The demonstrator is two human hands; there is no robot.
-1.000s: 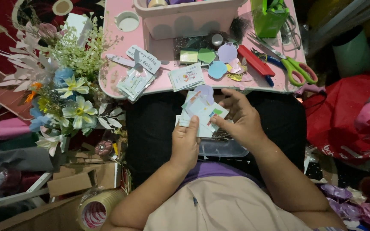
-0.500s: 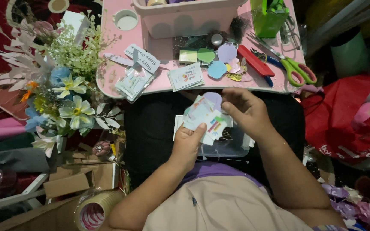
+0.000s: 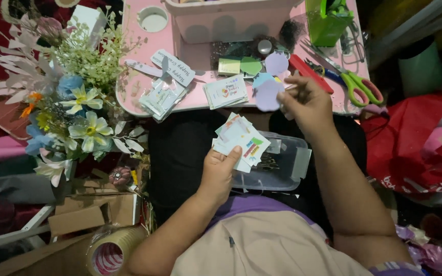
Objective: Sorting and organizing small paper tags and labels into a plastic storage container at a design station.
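Observation:
My left hand [image 3: 221, 171] holds a fanned stack of small printed cards [image 3: 240, 139] over my lap. My right hand [image 3: 307, 102] is raised toward the pink table [image 3: 134, 87] and pinches a lilac scalloped paper cutout [image 3: 268, 95] at its edge. Under the cards a clear plastic box [image 3: 281, 163] rests on my lap. On the table lie more paper shapes, green [image 3: 250, 65] and lilac [image 3: 276, 62], and another small pile of cards [image 3: 226, 92].
Green-handled scissors [image 3: 356, 84] and a red cutter [image 3: 310, 74] lie right of my hand. A pink tub [image 3: 231, 20] and green bag [image 3: 328, 23] stand at the back. Artificial flowers [image 3: 78, 107] fill the left; a tape roll [image 3: 109, 250] lies below; a red bag [image 3: 415, 148] at right.
My right hand has left the card stack and moved up and right to the table edge, now holding a lilac cutout. My left hand has kept the cards, shifted slightly down.

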